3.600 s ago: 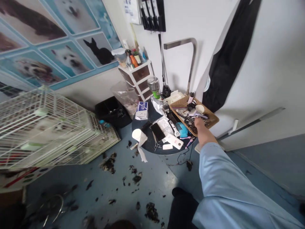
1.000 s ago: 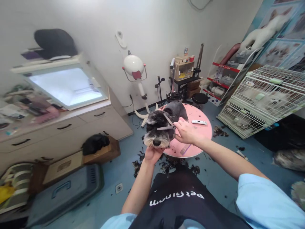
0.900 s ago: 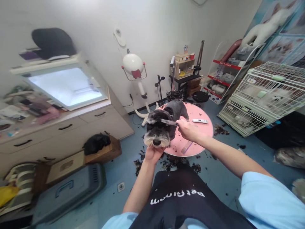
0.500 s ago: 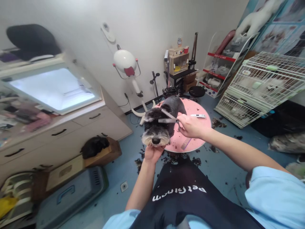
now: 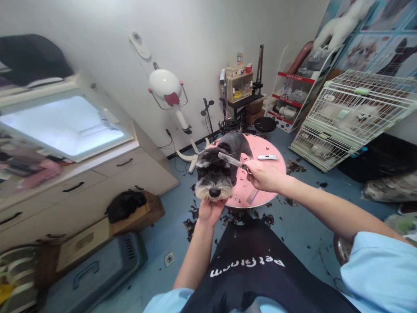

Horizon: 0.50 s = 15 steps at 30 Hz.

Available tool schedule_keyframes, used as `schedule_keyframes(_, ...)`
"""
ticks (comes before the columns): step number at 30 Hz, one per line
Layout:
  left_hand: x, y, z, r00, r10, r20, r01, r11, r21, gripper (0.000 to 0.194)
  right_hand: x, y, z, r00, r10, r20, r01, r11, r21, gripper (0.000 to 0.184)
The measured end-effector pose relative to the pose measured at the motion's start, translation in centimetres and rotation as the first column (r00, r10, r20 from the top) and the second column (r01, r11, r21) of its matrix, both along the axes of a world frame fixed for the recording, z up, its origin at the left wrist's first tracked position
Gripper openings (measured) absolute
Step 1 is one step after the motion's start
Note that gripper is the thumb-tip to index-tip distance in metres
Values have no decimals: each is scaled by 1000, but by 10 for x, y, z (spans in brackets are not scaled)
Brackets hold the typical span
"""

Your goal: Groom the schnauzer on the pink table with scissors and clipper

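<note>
A dark grey and black dog with a pale muzzle stands on a round pink table, its head facing me. My left hand cups the dog's chin from below, fingers closed around the beard. In my right hand are grooming scissors, their blades together and lying across the side of the dog's head by the ear. Behind my right hand a white clipper rests on the table. A comb with a purple edge lies near the table's front rim.
Cut dark hair litters the blue floor around the table. White wire cages with a white animal inside stand at right. A white dryer on a stand is behind left; a blue pet carrier sits low left.
The scissor blades have gone from spread apart to closed. My left hand keeps its place under the dog's chin. The view has shifted slightly.
</note>
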State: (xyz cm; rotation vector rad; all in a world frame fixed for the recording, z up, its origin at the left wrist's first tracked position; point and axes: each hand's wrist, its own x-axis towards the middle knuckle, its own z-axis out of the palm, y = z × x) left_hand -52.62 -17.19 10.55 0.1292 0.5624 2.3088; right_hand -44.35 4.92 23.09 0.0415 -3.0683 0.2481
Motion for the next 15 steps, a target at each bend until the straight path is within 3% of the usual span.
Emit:
schedule_keyframes(8,4,1,3,1000,24,5,-24,998,-50,40,3,-6,0,999,23,37,-23,999,-23,22)
schedule_keyframes(15,11,7,11,999,28,43,-27,999,-34,36,8,-8,-5,999,-15,46,16,1000,-22,28)
